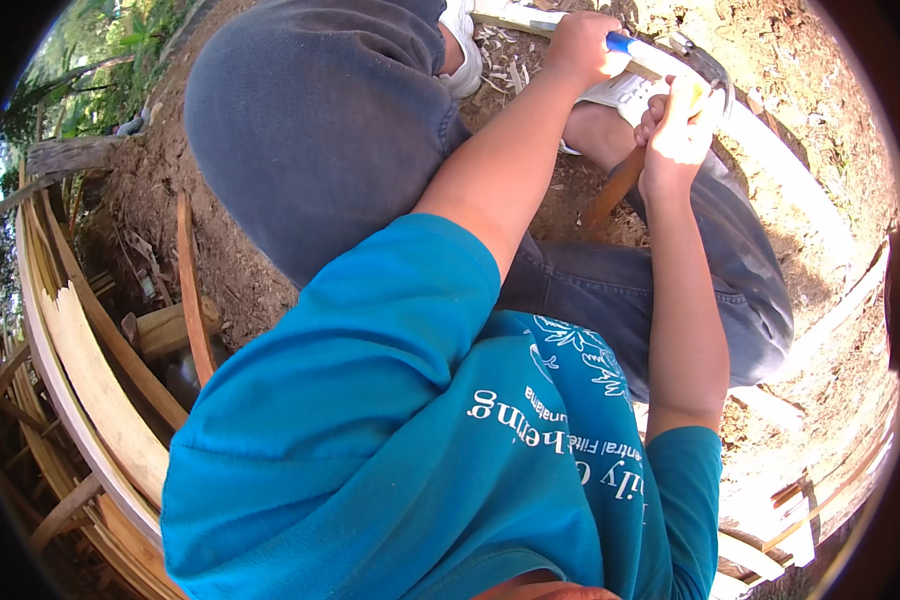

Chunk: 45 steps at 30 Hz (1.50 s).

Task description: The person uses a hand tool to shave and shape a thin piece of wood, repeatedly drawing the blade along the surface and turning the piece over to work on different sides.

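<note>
Outdoors on brown earth (150,205), a seated person in a teal cotton T-shirt (400,420) with white print and dark blue-grey trousers (310,110) works with both hands near the feet. The left hand (585,50) is clamped around a slim blue-and-white piece (620,42), which emerges from the grip and slants toward the other hand. The right hand (673,125) is wrapped around a brown wooden handle (612,192), which extends below the fist toward the lap. Just above that fist sits a curved, dark metal head (708,68); glare obscures whether it touches the blue-and-white piece. A white shoe (630,98) lies beneath the hands. At left, long pale split-wood slats (100,370) curve past a short round log (165,332); beside it, a shadowed grey form (183,378), possibly a container, is too dim to identify.
</note>
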Motion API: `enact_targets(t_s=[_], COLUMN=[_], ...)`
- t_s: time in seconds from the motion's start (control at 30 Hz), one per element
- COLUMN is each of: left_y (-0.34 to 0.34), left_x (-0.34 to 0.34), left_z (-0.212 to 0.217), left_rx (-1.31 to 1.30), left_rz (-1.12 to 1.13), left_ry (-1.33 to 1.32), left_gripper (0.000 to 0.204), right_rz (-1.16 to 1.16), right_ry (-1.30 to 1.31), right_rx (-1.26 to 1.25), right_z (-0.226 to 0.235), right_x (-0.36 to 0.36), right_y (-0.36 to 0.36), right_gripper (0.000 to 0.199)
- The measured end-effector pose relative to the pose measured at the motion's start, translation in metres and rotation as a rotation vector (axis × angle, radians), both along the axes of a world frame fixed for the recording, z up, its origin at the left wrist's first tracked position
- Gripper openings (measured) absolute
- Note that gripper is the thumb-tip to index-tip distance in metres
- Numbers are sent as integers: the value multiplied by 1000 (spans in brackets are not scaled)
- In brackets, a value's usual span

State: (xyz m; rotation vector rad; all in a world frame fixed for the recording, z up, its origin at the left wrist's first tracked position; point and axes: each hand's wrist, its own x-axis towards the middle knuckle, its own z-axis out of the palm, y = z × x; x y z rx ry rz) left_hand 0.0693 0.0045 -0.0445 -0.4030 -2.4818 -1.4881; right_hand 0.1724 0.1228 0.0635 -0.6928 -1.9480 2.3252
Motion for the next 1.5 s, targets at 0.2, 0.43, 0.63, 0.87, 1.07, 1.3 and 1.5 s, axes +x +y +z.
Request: enact_targets(t_s=[0.2, 0.43, 0.63, 0.87, 1.07, 1.3, 1.5], left_y=[-3, 3, 7, 6, 7, 8, 9], left_x=[-1, -9, -11, -14, -10, -13, -17], left_z=[6, -4, 2, -15, -8, -8, -16], left_rx=[71, -1, 10, -32, 66, 7, -21], left_rz=[-57, -35, -48, -41, -42, 7, 9], left_ry=[33, 16, -36, 151, 119, 82, 79], left_gripper=[12, 16, 18, 17, 14, 15, 15], right_rz=[150, -11, -37, 3, -8, -32, 36], right_ry=[-50, -16, -24, -48, -85, -26, -8], right_rx=[149, 123, 156, 104, 157, 72, 166], right_z=[4, -6, -5, 2, -7, -7, -11], right_x=[0, -6, -6, -10, -10, -14, -15], right_y=[3, 7, 10, 6, 10, 9, 12], right_gripper=[27, 22, 21, 20, 20, 18, 18])
